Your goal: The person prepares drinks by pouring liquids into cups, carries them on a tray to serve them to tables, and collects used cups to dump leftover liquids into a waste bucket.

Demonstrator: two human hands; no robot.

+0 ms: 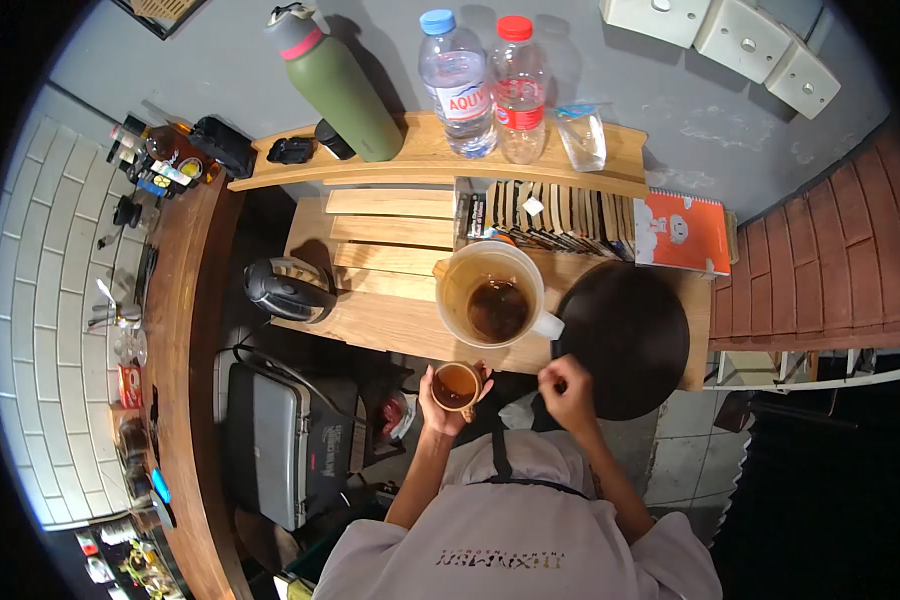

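My left hand (438, 418) is wrapped around a small brown cup (455, 387) holding reddish-brown liquid, held low in front of my body. My right hand (570, 393) is curled closed off to the cup's right, below the pitcher's handle and apart from it. Whatever those fingers may hold is hidden. A large whitish plastic pitcher (452, 318) stands on the wooden table just beyond the cup, its spout to the left and its handle to the right. Dark brown liquid lies in its bottom.
A round black stool or tray (625, 340) is at the right. An electric kettle (285, 290) stands left on the table (390, 318). Behind are a row of books (550, 215) and a shelf (410, 165) with a green flask (342, 90) and two water bottles (460, 95).
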